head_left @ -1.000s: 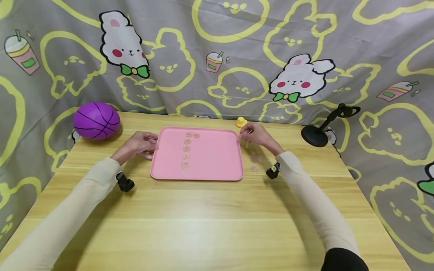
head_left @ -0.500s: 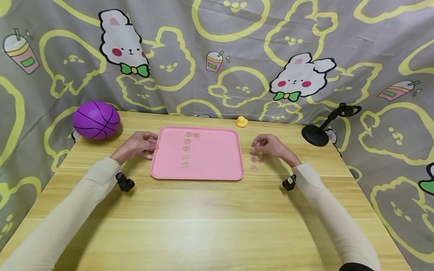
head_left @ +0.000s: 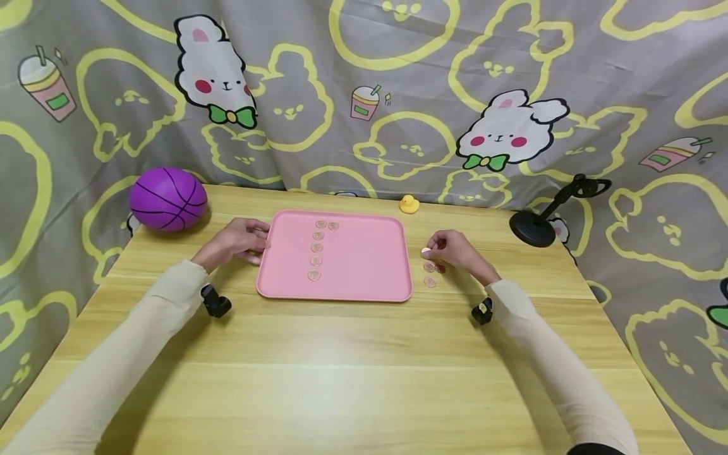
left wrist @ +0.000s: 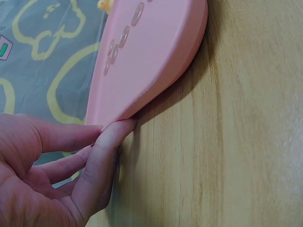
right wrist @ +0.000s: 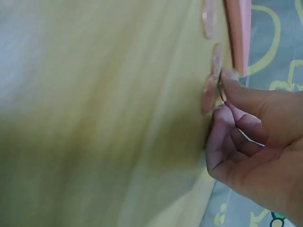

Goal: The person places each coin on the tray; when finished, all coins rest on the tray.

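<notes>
A pink tray [head_left: 364,288] lies on the table, with several coins [head_left: 316,248] in a column and one beside the top coin. My left hand [head_left: 237,241] pinches the tray's left edge between thumb and finger, as the left wrist view shows close up. To the right of the tray, my right hand [head_left: 455,248] pinches a coin [head_left: 425,253], seen edge-on between thumb and fingertip in the right wrist view. Three loose coins [head_left: 430,282] lie on the table just below that hand, two of them side by side.
A purple basketball [head_left: 168,199] sits at the back left of the wooden table [head_left: 341,379]. A yellow rubber duck [head_left: 409,203] stands behind the tray's right corner. At the back right is a black stand [head_left: 532,228]. Patterned cloth [head_left: 318,63] hangs behind.
My right hand has moved from the tray's upper right corner back to the loose coins and now pinches one. My left hand stays on the tray's edge. The view has shifted slightly.
</notes>
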`<state>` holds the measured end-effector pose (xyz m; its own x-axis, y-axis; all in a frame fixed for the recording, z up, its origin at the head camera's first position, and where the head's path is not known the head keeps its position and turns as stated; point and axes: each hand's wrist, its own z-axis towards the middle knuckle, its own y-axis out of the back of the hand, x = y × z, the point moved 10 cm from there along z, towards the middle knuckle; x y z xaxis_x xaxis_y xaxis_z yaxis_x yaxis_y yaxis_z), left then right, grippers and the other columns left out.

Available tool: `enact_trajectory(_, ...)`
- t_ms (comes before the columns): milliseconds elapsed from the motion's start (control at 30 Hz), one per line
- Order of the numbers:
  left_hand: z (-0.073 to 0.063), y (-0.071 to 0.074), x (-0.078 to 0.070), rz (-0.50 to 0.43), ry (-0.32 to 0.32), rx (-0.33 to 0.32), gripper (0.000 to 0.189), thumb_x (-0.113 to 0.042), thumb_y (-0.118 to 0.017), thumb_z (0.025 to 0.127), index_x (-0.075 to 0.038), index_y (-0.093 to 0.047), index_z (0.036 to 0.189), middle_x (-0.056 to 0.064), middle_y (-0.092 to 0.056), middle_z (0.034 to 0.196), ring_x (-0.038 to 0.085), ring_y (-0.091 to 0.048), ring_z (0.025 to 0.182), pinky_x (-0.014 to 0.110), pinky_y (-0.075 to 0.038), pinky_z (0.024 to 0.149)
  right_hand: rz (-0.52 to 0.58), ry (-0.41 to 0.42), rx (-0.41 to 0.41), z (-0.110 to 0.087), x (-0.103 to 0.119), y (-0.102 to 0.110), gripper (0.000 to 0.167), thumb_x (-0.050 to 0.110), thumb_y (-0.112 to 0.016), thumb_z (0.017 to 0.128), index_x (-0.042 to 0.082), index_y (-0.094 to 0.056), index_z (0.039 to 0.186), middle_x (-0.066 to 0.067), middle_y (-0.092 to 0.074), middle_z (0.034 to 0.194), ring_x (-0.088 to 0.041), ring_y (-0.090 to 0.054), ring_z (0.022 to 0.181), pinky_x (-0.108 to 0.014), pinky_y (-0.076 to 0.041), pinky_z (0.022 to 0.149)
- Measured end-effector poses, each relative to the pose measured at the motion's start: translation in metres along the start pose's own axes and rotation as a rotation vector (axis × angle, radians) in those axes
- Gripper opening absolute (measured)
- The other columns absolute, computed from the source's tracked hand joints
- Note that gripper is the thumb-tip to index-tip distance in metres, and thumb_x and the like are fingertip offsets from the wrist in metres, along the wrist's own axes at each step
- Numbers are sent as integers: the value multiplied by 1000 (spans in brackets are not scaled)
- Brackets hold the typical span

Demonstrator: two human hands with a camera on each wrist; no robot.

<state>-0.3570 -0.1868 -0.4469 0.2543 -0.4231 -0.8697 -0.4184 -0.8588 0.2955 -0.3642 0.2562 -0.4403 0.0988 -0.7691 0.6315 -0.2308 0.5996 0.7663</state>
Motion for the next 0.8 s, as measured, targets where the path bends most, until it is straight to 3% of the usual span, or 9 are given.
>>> enact_trajectory(200,-1,1,1,-5,-14,3,64,3,-58,101,16,-28,156,38,-45,147,9,-68,83,31,-69,76,16,6,-26,11,18,2,18,17,-78,97,0,-71,96,-9,-69,89,-15,-57,79,-18,-47,64)
enact_trajectory(400,-3,2,1,2,-14,2,63,3,-57,102,16,-28,156,36,-47,144,9,-66,85,30,-68,77,224,-14,-9,24,49,-8,19,13,-76,97,-4,-70,102,-5,-71,89,-15,-66,81,-23,-61,74)
enact_trajectory(600,-3,-2,-3,-18,-28,4,63,3,-57,101,16,-29,156,38,-46,145,10,-66,85,29,-68,75,420,-35,78,36,77,-32,23,6,-75,96,-10,-72,112,-17,-78,99,-18,-75,83,-32,-67,81)
enact_trajectory(700,-3,-2,-4,-14,-26,2,62,4,-57,101,16,-29,156,36,-46,143,10,-66,85,28,-68,73,484,-38,130,43,87,-50,24,3,-74,96,-11,-72,115,-24,-77,106,-21,-78,83,-36,-68,82)
enact_trajectory(800,-3,-1,-3,-9,-20,-5,62,4,-57,101,16,-30,155,36,-47,143,11,-65,84,27,-68,72,517,-42,158,51,98,-69,23,4,-74,96,-12,-72,112,-25,-77,103,-22,-77,78,-38,-69,79)
